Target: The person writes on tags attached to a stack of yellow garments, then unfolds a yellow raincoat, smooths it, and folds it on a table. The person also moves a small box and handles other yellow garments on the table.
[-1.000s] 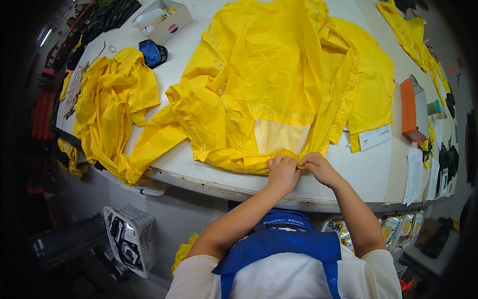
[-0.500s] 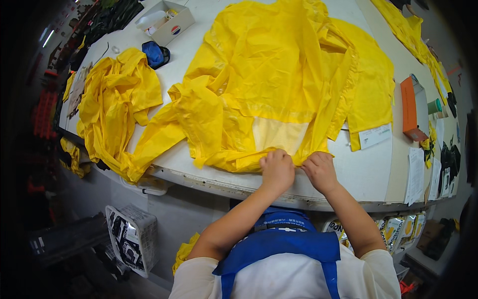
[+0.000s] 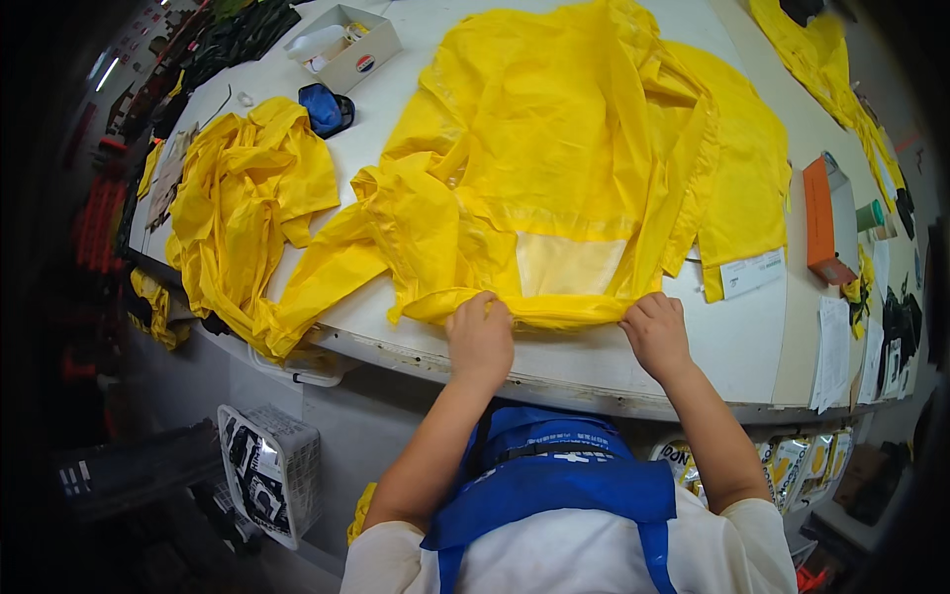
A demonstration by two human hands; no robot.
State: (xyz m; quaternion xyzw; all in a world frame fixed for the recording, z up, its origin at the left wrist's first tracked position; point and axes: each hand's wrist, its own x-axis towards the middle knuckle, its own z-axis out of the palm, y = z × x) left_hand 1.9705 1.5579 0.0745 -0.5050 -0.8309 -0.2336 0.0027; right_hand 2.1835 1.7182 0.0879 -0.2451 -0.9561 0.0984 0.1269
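A yellow rain jacket lies spread over the white table, its near edge rolled into a narrow band by the table's front edge. My left hand has its fingers closed on that band left of the middle. At the band's right end my right hand pinches the fabric. Between the hands, just beyond the band, shows a pale mesh-like lining panel. Left of the jacket is a bunched heap of yellow garment fabric, and a sleeve-like strip runs between the two.
An open cardboard box and a blue-and-black pouch-like item sit at the far left. To the right stand an orange box, a green roll and paper sheets. A white basket is below the table's left side.
My left hand has moved left along the jacket's near edge, and my right slightly right. The hands are farther apart, and the band between them lies straighter.
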